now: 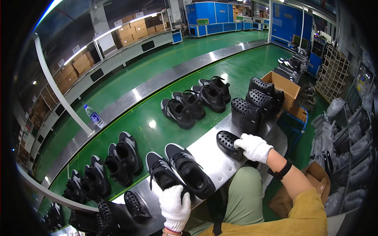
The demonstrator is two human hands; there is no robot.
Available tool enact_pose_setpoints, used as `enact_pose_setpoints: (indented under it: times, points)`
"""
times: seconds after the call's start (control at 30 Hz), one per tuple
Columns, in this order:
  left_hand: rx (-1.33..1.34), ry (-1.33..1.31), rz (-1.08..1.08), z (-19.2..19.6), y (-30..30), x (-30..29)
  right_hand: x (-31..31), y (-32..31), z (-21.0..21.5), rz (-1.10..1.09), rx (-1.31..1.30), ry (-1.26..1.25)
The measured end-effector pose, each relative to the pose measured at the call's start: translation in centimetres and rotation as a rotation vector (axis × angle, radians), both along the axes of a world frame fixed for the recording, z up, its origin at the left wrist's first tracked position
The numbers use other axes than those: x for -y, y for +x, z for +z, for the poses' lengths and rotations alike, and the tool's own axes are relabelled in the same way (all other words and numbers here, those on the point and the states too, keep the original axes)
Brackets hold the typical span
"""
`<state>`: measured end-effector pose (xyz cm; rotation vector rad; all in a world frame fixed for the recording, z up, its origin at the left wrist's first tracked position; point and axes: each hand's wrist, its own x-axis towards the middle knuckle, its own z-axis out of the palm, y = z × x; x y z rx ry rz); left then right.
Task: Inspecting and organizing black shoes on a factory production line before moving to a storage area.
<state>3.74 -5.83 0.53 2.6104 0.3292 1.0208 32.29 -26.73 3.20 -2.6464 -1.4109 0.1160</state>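
Note:
On the metal ledge in front of me stands a pair of black sneakers with grey toe edges. My left hand (pixel 175 207), in a white knit glove, closes over the heel of the left sneaker (pixel 159 167); its fingertips are partly hidden at the shoe's opening. The right sneaker (pixel 189 171) stands beside it, its opening facing me. To the right, my gloved right hand (pixel 255 148) grips the edge of a black perforated plastic shoe insert (pixel 227 142) lying on the ledge. Several similar inserts (pixel 246 112) are stacked just beyond it.
More sneakers (pixel 183 108) stand in pairs on the green belt (pixel 151 135), with others (pixel 124 155) at the left. A loose perforated insert (pixel 136 206) lies near my left hand. A water bottle (pixel 93 116) rests by the far rail. An open cardboard box (pixel 284 87) is at right.

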Motion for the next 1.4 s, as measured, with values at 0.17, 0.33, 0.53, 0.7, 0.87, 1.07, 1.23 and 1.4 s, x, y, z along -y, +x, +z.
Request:
enact_pose_setpoints:
  times: [0.17, 0.33, 0.53, 0.7, 0.87, 1.07, 1.23, 1.4]
  points:
    - [-0.045, -0.061, -0.021, 0.0, -0.6, -0.1, -0.1, 0.0, 0.8, -0.035, 0.012, -0.058]
    - [0.077, -0.198, -0.015, 0.6, -1.2, -0.2, 1.1, -1.2, 2.6, 0.054, 0.155, 0.222]
    - [-0.023, -0.200, -0.025, 0.6, -0.8, -0.1, -0.5, -0.4, 1.5, -0.001, 0.059, 0.001]
    - [-0.030, -0.100, -0.039, 0.3, -0.9, 0.1, -1.1, 0.3, 0.8, -0.050, 0.027, -0.217]
    - [-0.007, -0.184, -0.019, 1.3, -1.4, 0.1, -0.3, -1.9, 3.9, -0.064, 0.084, -0.012]
    - [0.243, -1.225, -0.311, 3.9, -1.2, 0.3, -1.6, -9.4, 8.8, 0.432, 0.003, 0.519]
    - [0.336, -1.525, -0.497, 5.5, -1.7, 0.2, -5.4, -16.1, 7.1, 0.725, -0.209, 0.574]
    - [0.474, -1.776, -0.289, 5.5, -3.1, 0.1, -6.0, -15.1, 6.6, 0.758, -0.465, 0.539]
